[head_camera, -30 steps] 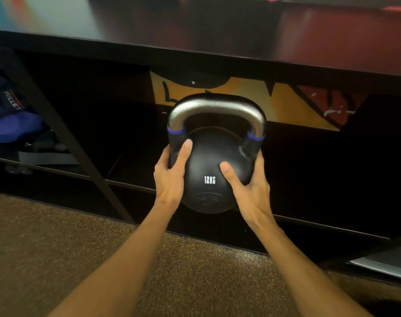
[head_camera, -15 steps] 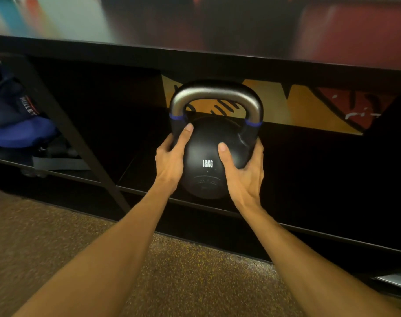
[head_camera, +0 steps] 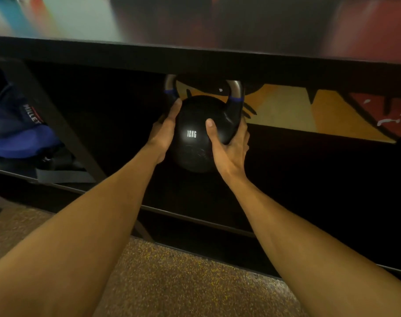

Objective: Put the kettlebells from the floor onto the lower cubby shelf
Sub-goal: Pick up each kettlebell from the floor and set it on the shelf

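A black kettlebell [head_camera: 192, 124] marked 12KG, with a silver handle banded in blue, sits upright inside the lower cubby shelf [head_camera: 195, 219]. The top of its handle is hidden behind the black board above. My left hand [head_camera: 164, 131] cups its left side and my right hand [head_camera: 228, 145] cups its right side, thumbs across the front. Whether the bell's base rests on the shelf floor cannot be told in the dark.
A slanted black divider [head_camera: 57, 124] separates this cubby from the left one, which holds a blue bag [head_camera: 19, 136] and grey straps. The black top board [head_camera: 195, 58] overhangs the opening. Speckled brown floor [head_camera: 183, 282] lies below. An orange and red painted wall shows behind.
Both hands have pushed the kettlebell forward and deeper into the cubby; its handle top has slid under the upper board.
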`<state>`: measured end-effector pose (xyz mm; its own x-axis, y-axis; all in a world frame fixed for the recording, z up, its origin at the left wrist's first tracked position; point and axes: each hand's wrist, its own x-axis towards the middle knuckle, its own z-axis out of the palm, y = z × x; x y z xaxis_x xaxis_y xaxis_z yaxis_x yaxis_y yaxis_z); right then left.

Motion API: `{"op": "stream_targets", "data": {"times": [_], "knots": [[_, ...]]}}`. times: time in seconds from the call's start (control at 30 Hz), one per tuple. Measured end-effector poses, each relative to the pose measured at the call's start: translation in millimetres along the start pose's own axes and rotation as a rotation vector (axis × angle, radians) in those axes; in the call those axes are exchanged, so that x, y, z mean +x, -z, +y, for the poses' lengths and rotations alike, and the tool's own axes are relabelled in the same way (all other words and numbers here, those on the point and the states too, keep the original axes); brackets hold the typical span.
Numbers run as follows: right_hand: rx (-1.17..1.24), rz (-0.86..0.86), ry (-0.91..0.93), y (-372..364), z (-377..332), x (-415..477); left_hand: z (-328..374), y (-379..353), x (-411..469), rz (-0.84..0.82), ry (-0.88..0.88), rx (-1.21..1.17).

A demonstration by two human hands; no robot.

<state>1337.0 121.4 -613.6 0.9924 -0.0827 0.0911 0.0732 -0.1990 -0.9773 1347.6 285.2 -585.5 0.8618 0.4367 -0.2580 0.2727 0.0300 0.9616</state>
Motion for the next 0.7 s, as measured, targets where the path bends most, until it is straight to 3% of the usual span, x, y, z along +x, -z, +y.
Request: {"op": "stream_targets", "data": {"times": [0.17,0.7], "knots": [[0.021,-0.035,-0.016,-21,-4,21,9,5,29,-0.072,0.152,-0.102],[0.001,-0.078,-0.043,-35,-8,71,28,-10,64,-0.036,0.137,-0.140]]}}
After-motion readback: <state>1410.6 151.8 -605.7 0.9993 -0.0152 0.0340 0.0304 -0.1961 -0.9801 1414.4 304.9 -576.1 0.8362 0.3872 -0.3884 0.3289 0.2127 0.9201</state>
